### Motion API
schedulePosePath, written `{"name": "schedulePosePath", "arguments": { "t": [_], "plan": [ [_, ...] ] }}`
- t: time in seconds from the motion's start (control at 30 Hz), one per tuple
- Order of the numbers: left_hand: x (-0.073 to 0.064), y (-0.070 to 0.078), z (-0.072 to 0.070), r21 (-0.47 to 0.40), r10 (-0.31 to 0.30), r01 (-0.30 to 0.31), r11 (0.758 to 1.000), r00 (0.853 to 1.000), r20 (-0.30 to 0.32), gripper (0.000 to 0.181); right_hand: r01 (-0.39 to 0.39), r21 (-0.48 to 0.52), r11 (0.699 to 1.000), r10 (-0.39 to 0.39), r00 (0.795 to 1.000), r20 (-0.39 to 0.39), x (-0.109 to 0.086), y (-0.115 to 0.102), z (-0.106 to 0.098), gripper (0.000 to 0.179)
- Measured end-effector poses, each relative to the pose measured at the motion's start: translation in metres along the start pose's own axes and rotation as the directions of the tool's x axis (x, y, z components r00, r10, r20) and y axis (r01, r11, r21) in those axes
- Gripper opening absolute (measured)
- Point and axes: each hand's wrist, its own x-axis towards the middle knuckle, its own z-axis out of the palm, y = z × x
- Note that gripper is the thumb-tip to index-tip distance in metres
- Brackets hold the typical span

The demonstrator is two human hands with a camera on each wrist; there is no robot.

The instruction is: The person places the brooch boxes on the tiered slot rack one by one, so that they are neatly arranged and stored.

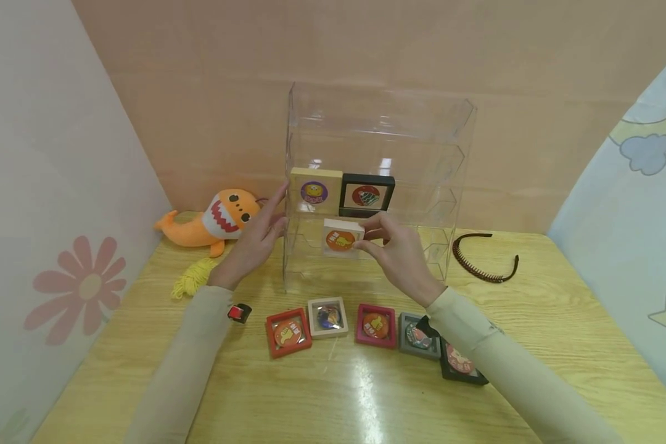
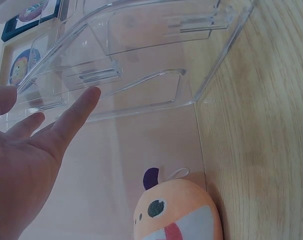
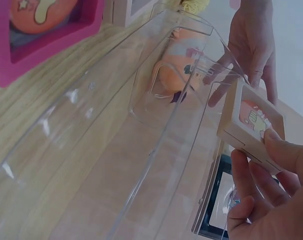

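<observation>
My right hand (image 1: 401, 256) pinches a small white square display frame (image 1: 338, 238) at its right side, thumb on the front and fingers behind. Inside this frame is a round orange-red badge with a yellow thumbs-up. It is held in front of a lower tier of the clear acrylic rack (image 1: 377, 111), slightly below two standing frames. Those are a cream frame (image 1: 333, 193) with a purple-and-yellow badge and a black frame (image 1: 391, 196) with a red badge. My left hand (image 1: 251, 243), fingers extended, is at the rack's left side; exact contact is unclear.
Several framed badges lie on the wooden table in front of the rack, including a red frame (image 1: 271, 341), a white frame (image 1: 312, 320) and a magenta frame (image 1: 361, 333). An orange plush shark (image 1: 191, 231) and yellow yarn (image 1: 191, 280) are left; a dark headband (image 1: 477, 272) lies right.
</observation>
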Motion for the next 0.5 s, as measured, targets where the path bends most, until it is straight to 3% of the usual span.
{"name": "schedulePosePath", "arguments": {
  "t": [0.5],
  "plan": [
    [0.002,0.001,0.002,-0.007,-0.001,0.001,1.000,1.000,-0.003,0.065,0.081,-0.082,0.993,-0.085,0.995,-0.047,0.018,0.005,0.021,0.034]
  ]
}}
